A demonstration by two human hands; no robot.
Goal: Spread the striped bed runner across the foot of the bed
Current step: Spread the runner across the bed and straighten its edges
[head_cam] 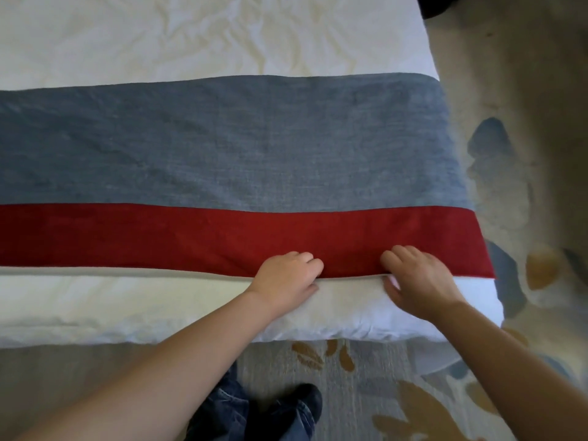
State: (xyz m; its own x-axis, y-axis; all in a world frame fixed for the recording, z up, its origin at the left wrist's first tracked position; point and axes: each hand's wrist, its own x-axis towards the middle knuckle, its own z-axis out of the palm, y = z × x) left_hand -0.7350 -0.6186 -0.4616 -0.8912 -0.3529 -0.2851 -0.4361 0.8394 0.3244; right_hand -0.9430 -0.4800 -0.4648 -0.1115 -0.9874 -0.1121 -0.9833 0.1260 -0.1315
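1. Forearms [178,361] are reaching over bed [95,307].
2. Left hand [286,276] and right hand [420,280] are pinching runner [238,148] hem, fingers [305,259] curled.
3. Runner is lying crosswise beyond fingers, long axis left-right; right hand nearer its end.

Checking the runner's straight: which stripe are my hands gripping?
The narrow red stripe: the left hand and right hand pinch its near edge. The wider blue-grey stripe lies beyond them, untouched.

White-covered bed [191,36], cover creased, standing on a leaf-patterned carpet [366,377]. Laid flat across it, just short of the foot edge: striped bed runner [222,148], red band nearer that edge, wide grey-blue band farther. Bare white strip between runner and foot edge.
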